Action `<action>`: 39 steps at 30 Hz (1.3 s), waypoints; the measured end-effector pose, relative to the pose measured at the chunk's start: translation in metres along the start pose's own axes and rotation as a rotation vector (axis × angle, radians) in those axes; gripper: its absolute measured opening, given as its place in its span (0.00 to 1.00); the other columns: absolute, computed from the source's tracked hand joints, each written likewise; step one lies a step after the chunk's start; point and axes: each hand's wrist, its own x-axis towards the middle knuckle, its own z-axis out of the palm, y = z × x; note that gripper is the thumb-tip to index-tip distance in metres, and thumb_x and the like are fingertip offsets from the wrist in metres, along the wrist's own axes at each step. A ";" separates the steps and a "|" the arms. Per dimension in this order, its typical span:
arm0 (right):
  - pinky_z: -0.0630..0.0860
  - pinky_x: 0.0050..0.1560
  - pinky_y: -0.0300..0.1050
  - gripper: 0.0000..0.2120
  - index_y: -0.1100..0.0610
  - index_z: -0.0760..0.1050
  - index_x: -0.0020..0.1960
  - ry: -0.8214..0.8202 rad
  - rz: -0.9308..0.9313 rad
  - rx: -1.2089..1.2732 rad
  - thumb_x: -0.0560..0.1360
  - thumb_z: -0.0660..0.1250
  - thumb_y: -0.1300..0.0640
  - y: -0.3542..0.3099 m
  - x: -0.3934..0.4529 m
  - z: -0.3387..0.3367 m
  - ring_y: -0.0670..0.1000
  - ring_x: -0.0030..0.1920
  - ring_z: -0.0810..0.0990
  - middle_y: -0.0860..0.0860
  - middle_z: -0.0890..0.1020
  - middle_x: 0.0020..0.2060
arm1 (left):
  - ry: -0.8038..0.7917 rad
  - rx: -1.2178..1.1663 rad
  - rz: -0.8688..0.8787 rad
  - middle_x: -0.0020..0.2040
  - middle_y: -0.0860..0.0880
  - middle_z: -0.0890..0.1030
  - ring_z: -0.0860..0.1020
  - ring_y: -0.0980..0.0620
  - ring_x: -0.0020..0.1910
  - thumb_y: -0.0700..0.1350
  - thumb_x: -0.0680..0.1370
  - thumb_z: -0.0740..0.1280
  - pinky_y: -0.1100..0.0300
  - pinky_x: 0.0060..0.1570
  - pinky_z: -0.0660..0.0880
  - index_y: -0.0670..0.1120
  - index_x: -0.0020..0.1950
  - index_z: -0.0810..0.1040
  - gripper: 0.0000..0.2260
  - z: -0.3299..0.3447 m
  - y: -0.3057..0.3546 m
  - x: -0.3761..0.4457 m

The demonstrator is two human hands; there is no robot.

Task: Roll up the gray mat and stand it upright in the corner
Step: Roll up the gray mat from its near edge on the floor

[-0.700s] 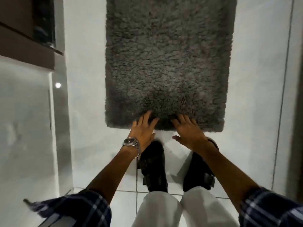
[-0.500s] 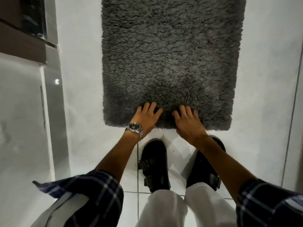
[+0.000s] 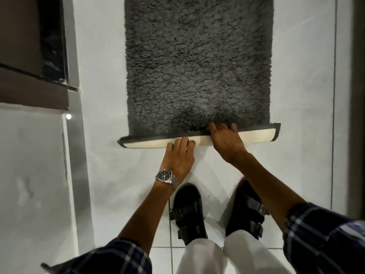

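The gray shaggy mat (image 3: pixel 197 66) lies flat on the white tiled floor, stretching away from me. Its near edge is folded over onto the pile, showing a cream underside strip (image 3: pixel 254 136) with a dark gray border. My left hand (image 3: pixel 178 157), with a wristwatch, presses its fingertips on the fold's near side. My right hand (image 3: pixel 225 140) lies over the fold, fingers curled into the pile at its far side. Both hands sit near the middle of the fold.
My two feet in black sandals (image 3: pixel 187 214) stand just behind the hands. A white wall with a metal corner strip (image 3: pixel 79 155) and a dark brown door frame (image 3: pixel 29 86) runs along the left. A dark vertical edge (image 3: pixel 358 95) bounds the right.
The mat's near edge, flat under both hands before, is now flipped over onto the pile, exposing the cream backing. Both hands have moved forward with it.
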 end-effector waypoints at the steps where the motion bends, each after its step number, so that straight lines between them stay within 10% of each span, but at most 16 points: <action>1: 0.64 0.64 0.61 0.21 0.59 0.65 0.68 -0.002 0.030 0.022 0.76 0.61 0.66 0.003 0.009 -0.007 0.62 0.60 0.77 0.60 0.82 0.57 | -0.002 -0.027 0.010 0.52 0.42 0.80 0.79 0.40 0.49 0.39 0.73 0.68 0.47 0.47 0.76 0.43 0.59 0.78 0.15 0.003 0.002 0.000; 7: 0.62 0.69 0.65 0.15 0.55 0.65 0.65 -0.001 0.073 0.232 0.79 0.60 0.62 0.027 0.051 -0.017 0.64 0.65 0.72 0.62 0.78 0.62 | -0.196 0.013 -0.084 0.80 0.37 0.52 0.50 0.35 0.79 0.48 0.72 0.73 0.28 0.72 0.47 0.42 0.80 0.49 0.45 0.032 -0.011 0.019; 14: 0.68 0.66 0.64 0.20 0.59 0.69 0.66 0.231 -0.008 0.050 0.80 0.63 0.48 0.022 0.028 -0.012 0.64 0.66 0.70 0.62 0.72 0.66 | -0.274 0.159 -0.022 0.60 0.45 0.78 0.77 0.44 0.58 0.52 0.73 0.73 0.41 0.67 0.68 0.44 0.66 0.73 0.25 0.022 -0.041 0.088; 17: 0.67 0.67 0.65 0.37 0.59 0.66 0.73 0.086 -0.057 -0.092 0.72 0.69 0.38 0.020 0.018 -0.011 0.63 0.67 0.71 0.61 0.72 0.68 | -0.413 0.010 0.025 0.62 0.45 0.75 0.74 0.44 0.59 0.56 0.76 0.69 0.48 0.57 0.71 0.45 0.67 0.70 0.25 0.007 -0.060 0.110; 20: 0.68 0.64 0.62 0.31 0.55 0.67 0.71 0.083 -0.045 -0.092 0.74 0.68 0.40 0.027 0.040 -0.019 0.61 0.63 0.73 0.57 0.75 0.63 | -0.535 -0.139 0.022 0.69 0.45 0.72 0.70 0.43 0.66 0.59 0.74 0.69 0.47 0.61 0.66 0.45 0.71 0.64 0.32 0.002 -0.079 0.137; 25: 0.65 0.66 0.64 0.26 0.54 0.66 0.71 -0.078 -0.100 0.005 0.79 0.63 0.41 0.049 0.093 -0.051 0.61 0.68 0.70 0.57 0.75 0.68 | -0.200 0.109 0.078 0.71 0.42 0.72 0.72 0.42 0.67 0.63 0.76 0.66 0.41 0.66 0.68 0.43 0.76 0.63 0.36 0.002 -0.073 0.118; 28: 0.63 0.69 0.67 0.32 0.56 0.62 0.74 -0.079 -0.057 0.006 0.78 0.64 0.39 0.053 0.109 -0.064 0.62 0.70 0.70 0.59 0.73 0.70 | -0.347 0.159 0.014 0.75 0.41 0.65 0.65 0.40 0.73 0.71 0.70 0.66 0.34 0.71 0.60 0.40 0.79 0.51 0.51 0.007 -0.069 0.128; 32: 0.68 0.67 0.68 0.29 0.57 0.63 0.74 0.195 -0.053 -0.048 0.75 0.66 0.57 0.036 0.081 -0.047 0.65 0.69 0.70 0.63 0.71 0.69 | -0.456 0.086 0.035 0.67 0.43 0.71 0.72 0.42 0.63 0.69 0.67 0.70 0.42 0.61 0.69 0.42 0.73 0.60 0.45 0.001 -0.087 0.183; 36: 0.51 0.73 0.77 0.44 0.61 0.45 0.81 0.070 -0.124 -0.176 0.77 0.65 0.43 0.032 0.072 -0.032 0.69 0.79 0.48 0.67 0.51 0.80 | -0.559 0.035 0.165 0.69 0.41 0.70 0.71 0.40 0.66 0.71 0.68 0.68 0.43 0.63 0.70 0.40 0.73 0.60 0.46 -0.018 -0.110 0.230; 39: 0.51 0.73 0.77 0.42 0.60 0.42 0.81 0.045 -0.078 -0.217 0.79 0.62 0.44 0.040 0.104 -0.049 0.66 0.80 0.50 0.64 0.52 0.80 | -0.404 0.175 0.211 0.68 0.41 0.71 0.71 0.41 0.63 0.68 0.71 0.67 0.45 0.59 0.71 0.40 0.73 0.63 0.41 -0.030 -0.113 0.227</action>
